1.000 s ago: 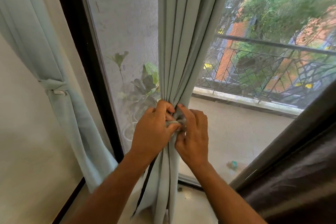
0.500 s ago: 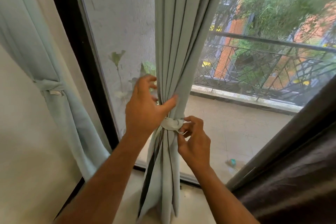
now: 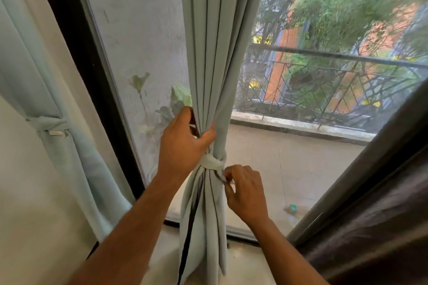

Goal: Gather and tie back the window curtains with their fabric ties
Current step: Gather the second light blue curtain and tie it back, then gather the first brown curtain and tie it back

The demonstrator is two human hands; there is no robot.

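A pale blue-grey curtain (image 3: 210, 53) hangs in the middle of the window, bunched into a narrow column. A fabric tie (image 3: 212, 162) of the same cloth is knotted around it at waist height. My left hand (image 3: 183, 143) grips the gathered curtain just above the tie, thumb across the front folds. My right hand (image 3: 243, 190) is just below and right of the knot and pinches the loose end of the tie. A second curtain (image 3: 46, 90) at the left is bound with its own tie (image 3: 47, 122).
A black window frame (image 3: 76, 53) stands left of the mesh screen. Outside are a balcony floor, a metal railing (image 3: 335, 81) and trees. A dark curtain or fabric (image 3: 382, 227) fills the lower right. A pale wall lies at the lower left.
Both hands left the knot: my left hand rose to grip the curtain above the tie, my right hand dropped to the tie's loose end. The finished knot is now uncovered.
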